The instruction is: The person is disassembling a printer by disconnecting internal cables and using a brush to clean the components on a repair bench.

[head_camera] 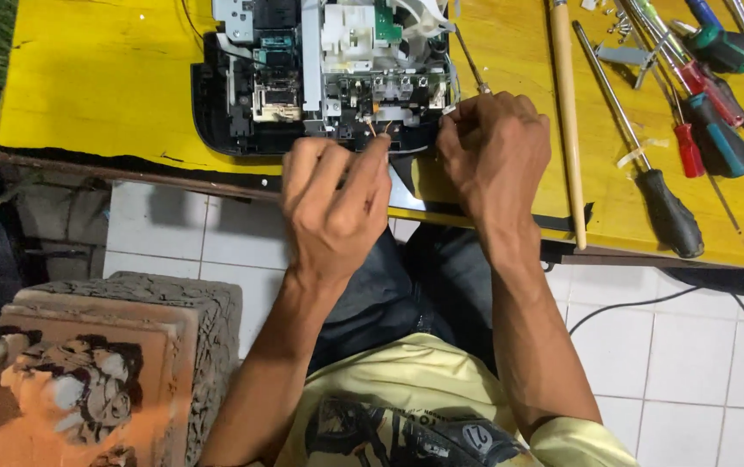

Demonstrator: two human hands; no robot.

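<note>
We pinch thin orange wires (378, 128) with our left hand (333, 207) and right hand (493, 151) at the front edge of the opened black-and-white device (320, 73) on the yellow wooden table (104, 86). They look light, limp and fragile, so we judge it best to grip close to the ends.

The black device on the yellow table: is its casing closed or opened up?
Opened up: the device shows bare circuit boards, metal brackets and white plastic parts, with no cover over them.

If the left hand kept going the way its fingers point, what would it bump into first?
Probably the opened machine on the yellow table. The left hand already pinches thin wires at the machine's front edge, so almost no gap remains, though depth is hard to judge.
</note>
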